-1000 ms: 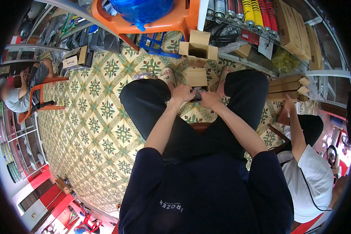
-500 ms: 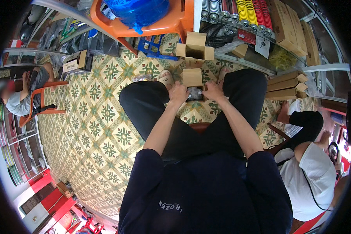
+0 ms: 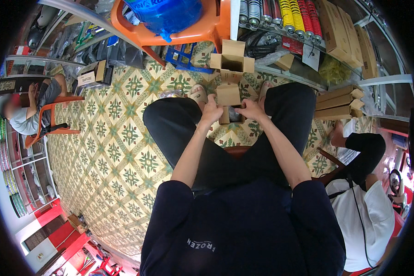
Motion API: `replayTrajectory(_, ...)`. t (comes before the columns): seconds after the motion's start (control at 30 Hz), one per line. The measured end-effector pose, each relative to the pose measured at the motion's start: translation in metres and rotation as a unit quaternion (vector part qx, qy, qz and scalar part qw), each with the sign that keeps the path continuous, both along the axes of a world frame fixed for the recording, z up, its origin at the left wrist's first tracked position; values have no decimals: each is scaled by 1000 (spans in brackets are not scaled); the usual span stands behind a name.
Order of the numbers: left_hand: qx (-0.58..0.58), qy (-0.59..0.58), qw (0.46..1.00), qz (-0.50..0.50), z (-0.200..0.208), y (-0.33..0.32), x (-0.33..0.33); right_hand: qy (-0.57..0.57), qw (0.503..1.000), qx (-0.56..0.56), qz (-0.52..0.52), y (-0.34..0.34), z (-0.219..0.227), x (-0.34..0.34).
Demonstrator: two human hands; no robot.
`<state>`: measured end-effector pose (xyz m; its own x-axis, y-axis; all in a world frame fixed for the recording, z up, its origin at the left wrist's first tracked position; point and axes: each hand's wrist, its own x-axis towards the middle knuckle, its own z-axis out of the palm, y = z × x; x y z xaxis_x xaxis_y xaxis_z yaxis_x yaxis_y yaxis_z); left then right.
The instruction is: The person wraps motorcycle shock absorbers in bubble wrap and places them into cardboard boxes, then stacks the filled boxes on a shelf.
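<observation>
I sit with knees apart above a patterned tile floor (image 3: 124, 138). My left hand (image 3: 211, 112) and my right hand (image 3: 251, 110) meet between my knees around a small brown cardboard box (image 3: 228, 94) with its flap up; a dark item (image 3: 235, 115) sits inside it, between my fingers. Both hands grip the box's lower sides. A second, open cardboard box (image 3: 232, 60) lies on the floor just beyond, flaps spread.
An orange stool (image 3: 170, 34) with a blue water jug (image 3: 168, 11) stands ahead. Shelves with coloured springs (image 3: 280, 11) and stacked flat cartons (image 3: 338, 103) are to the right. One person sits at right (image 3: 361, 202), another on an orange chair at left (image 3: 30, 115).
The box and my hands have stayed between my knees, shifting slightly. The person at right has drawn back a raised arm.
</observation>
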<state>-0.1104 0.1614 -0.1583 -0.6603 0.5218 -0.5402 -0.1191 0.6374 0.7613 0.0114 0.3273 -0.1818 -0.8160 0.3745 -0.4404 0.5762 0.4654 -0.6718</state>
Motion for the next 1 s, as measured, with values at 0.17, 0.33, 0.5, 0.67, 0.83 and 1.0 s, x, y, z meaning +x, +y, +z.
replayTrajectory(0.17,-38,85,994,-60,-16,-3,-4,-67,991,-115,-17,-3,18,-9)
replayTrajectory(0.33,-65,81,987,-125,-10,-1,-10,-79,955,-270,-89,-1,10,-7)
replayTrajectory(0.5,-3,98,993,-66,-5,-4,-7,-18,955,-288,-66,2,-19,0)
replayTrajectory(0.67,127,-228,965,22,11,0,-13,-38,919,-353,-172,10,-12,-5)
replayTrajectory(0.83,139,-276,949,56,17,-6,-20,-67,911,-362,-185,2,35,-12)
replayTrajectory(1.0,93,-224,967,75,33,-3,-19,1,980,-199,-10,4,7,-8)
